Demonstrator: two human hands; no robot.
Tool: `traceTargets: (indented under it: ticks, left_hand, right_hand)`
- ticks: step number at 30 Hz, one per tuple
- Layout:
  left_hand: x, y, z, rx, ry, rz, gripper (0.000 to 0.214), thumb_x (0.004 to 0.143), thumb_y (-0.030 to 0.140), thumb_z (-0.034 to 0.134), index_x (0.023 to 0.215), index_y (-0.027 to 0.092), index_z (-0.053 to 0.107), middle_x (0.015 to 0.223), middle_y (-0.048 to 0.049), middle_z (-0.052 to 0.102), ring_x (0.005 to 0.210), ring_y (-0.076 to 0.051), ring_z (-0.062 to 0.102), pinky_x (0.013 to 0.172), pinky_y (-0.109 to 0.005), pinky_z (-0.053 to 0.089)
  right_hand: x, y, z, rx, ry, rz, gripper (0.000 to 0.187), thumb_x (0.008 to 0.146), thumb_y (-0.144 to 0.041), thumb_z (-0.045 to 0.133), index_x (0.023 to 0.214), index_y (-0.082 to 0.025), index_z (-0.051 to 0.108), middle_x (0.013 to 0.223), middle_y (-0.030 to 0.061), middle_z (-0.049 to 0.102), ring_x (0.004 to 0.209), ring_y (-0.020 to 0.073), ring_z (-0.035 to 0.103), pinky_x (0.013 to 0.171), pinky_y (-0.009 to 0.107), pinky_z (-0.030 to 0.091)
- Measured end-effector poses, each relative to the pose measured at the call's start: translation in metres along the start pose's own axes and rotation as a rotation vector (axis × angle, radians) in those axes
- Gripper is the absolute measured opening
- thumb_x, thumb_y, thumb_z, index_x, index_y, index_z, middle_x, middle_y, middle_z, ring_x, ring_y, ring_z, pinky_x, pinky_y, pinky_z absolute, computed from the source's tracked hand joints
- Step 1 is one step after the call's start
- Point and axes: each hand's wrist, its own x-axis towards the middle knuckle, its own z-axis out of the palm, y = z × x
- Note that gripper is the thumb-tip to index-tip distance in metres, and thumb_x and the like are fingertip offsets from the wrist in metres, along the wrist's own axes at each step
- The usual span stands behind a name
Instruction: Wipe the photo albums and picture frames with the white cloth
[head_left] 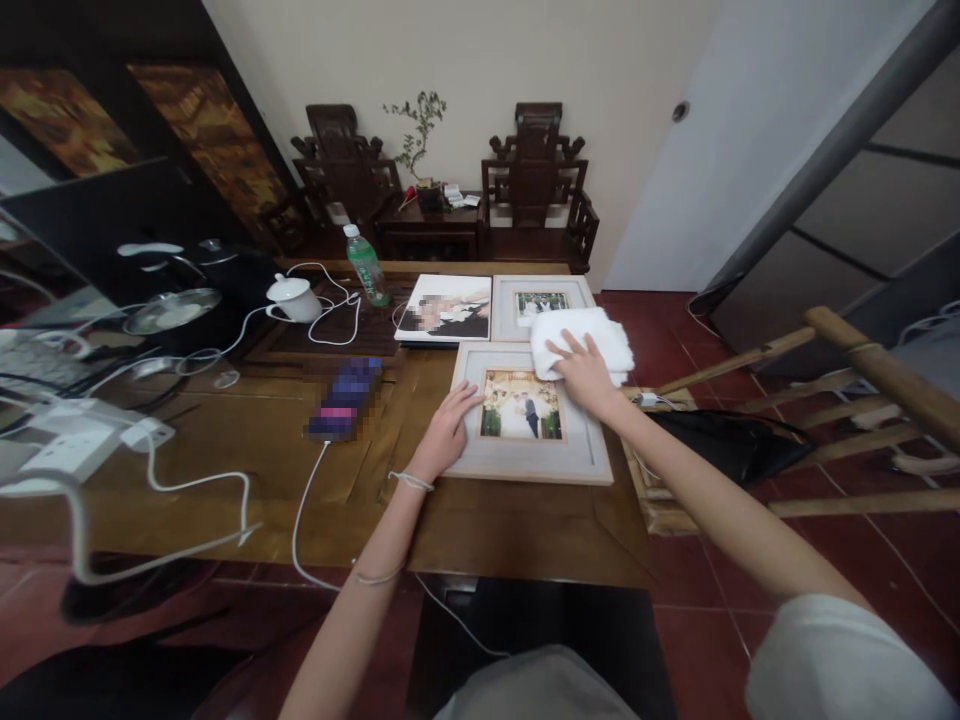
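Note:
A light-framed photo lies flat near the front of the wooden table. My left hand rests on its left edge, fingers stretched out flat. My right hand lies palm down with fingers spread on a folded white towel, which sits across the frame's upper right corner. Behind it lies a second framed photo, and a frameless print lies to that one's left.
A phone with a white cable lies left of the frame. A green bottle, a white teapot, a power strip and cables crowd the table's left. A wooden chair with a black bag stands right.

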Motion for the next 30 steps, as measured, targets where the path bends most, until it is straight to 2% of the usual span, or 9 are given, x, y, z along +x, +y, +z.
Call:
traceTargets:
  ticks: [2, 4, 9, 12, 16, 21, 25, 27, 30]
  left_hand:
    - [0.000, -0.001, 0.000, 0.006, 0.005, 0.008, 0.055, 0.076, -0.003, 0.034, 0.121, 0.018, 0.057, 0.134, -0.0097, 0.053, 0.136, -0.022, 0.036, 0.112, -0.050, 0.031]
    - [0.001, -0.001, 0.000, 0.007, 0.012, 0.013, 0.053, 0.076, -0.002, 0.034, 0.120, 0.017, 0.058, 0.133, -0.0103, 0.054, 0.135, -0.022, 0.037, 0.112, -0.049, 0.031]
    - [0.000, -0.002, 0.001, -0.015, 0.029, 0.008, 0.051, 0.078, -0.002, 0.034, 0.119, 0.017, 0.058, 0.132, -0.0102, 0.055, 0.135, -0.021, 0.038, 0.113, -0.049, 0.031]
    - [0.000, -0.001, 0.001, -0.016, 0.029, 0.008, 0.051, 0.078, -0.002, 0.034, 0.119, 0.016, 0.058, 0.132, -0.0105, 0.055, 0.135, -0.022, 0.038, 0.113, -0.049, 0.031]
    - [0.000, -0.001, -0.001, -0.032, 0.013, 0.014, 0.051, 0.079, -0.002, 0.035, 0.121, 0.017, 0.058, 0.134, -0.0103, 0.053, 0.136, -0.022, 0.035, 0.113, -0.050, 0.030]
    - [0.000, -0.002, -0.003, -0.044, 0.006, 0.023, 0.049, 0.081, 0.000, 0.035, 0.121, 0.017, 0.057, 0.134, -0.0103, 0.054, 0.136, -0.022, 0.035, 0.113, -0.050, 0.030]
    - [0.001, -0.003, -0.002, -0.032, 0.017, 0.021, 0.049, 0.080, -0.001, 0.035, 0.121, 0.017, 0.058, 0.132, -0.0108, 0.055, 0.135, -0.023, 0.038, 0.112, -0.049, 0.031]
    - [0.001, -0.003, -0.001, -0.031, 0.025, 0.026, 0.050, 0.080, -0.001, 0.035, 0.121, 0.017, 0.058, 0.131, -0.0109, 0.056, 0.134, -0.023, 0.039, 0.112, -0.050, 0.032]
    - [0.001, -0.003, 0.000, -0.029, 0.033, 0.031, 0.051, 0.079, -0.002, 0.036, 0.121, 0.016, 0.058, 0.131, -0.0113, 0.055, 0.134, -0.023, 0.039, 0.112, -0.049, 0.032]
  right_hand:
    - [-0.021, 0.008, -0.003, -0.030, -0.017, 0.034, 0.041, 0.080, 0.003, 0.041, 0.099, -0.016, 0.072, 0.141, 0.0060, 0.047, 0.136, 0.0342, 0.029, 0.107, 0.058, 0.025]
    - [-0.046, 0.003, -0.007, -0.048, -0.046, 0.009, 0.038, 0.079, 0.002, 0.043, 0.097, -0.015, 0.072, 0.141, 0.0084, 0.047, 0.136, 0.0350, 0.030, 0.106, 0.057, 0.028]
    - [-0.109, -0.037, -0.025, 0.008, -0.134, -0.094, 0.032, 0.076, 0.000, 0.050, 0.094, -0.014, 0.073, 0.141, 0.0113, 0.047, 0.135, 0.0361, 0.032, 0.108, 0.053, 0.030]
    - [-0.130, -0.049, -0.033, 0.067, -0.154, -0.135, 0.035, 0.071, 0.000, 0.053, 0.095, -0.016, 0.073, 0.140, 0.0112, 0.048, 0.134, 0.0353, 0.034, 0.106, 0.052, 0.033]
    - [-0.118, -0.035, -0.024, 0.101, -0.106, -0.121, 0.042, 0.066, 0.001, 0.052, 0.099, -0.018, 0.071, 0.142, 0.0089, 0.046, 0.136, 0.0321, 0.031, 0.107, 0.051, 0.032]
    - [-0.062, -0.001, -0.004, 0.046, -0.056, -0.046, 0.050, 0.067, 0.003, 0.047, 0.108, -0.017, 0.069, 0.144, 0.0063, 0.043, 0.138, 0.0295, 0.027, 0.108, 0.050, 0.029]
    - [-0.029, 0.012, 0.000, 0.012, -0.060, 0.012, 0.051, 0.070, 0.004, 0.044, 0.111, -0.015, 0.067, 0.146, 0.0067, 0.041, 0.138, 0.0307, 0.026, 0.107, 0.051, 0.029]
    - [-0.027, 0.011, 0.000, 0.007, -0.071, 0.016, 0.051, 0.071, 0.004, 0.043, 0.112, -0.014, 0.067, 0.146, 0.0073, 0.041, 0.138, 0.0312, 0.025, 0.107, 0.052, 0.028]
    - [-0.042, 0.001, -0.003, 0.009, -0.097, -0.012, 0.049, 0.071, 0.003, 0.045, 0.110, -0.015, 0.068, 0.145, 0.0089, 0.042, 0.138, 0.0324, 0.024, 0.106, 0.054, 0.027]
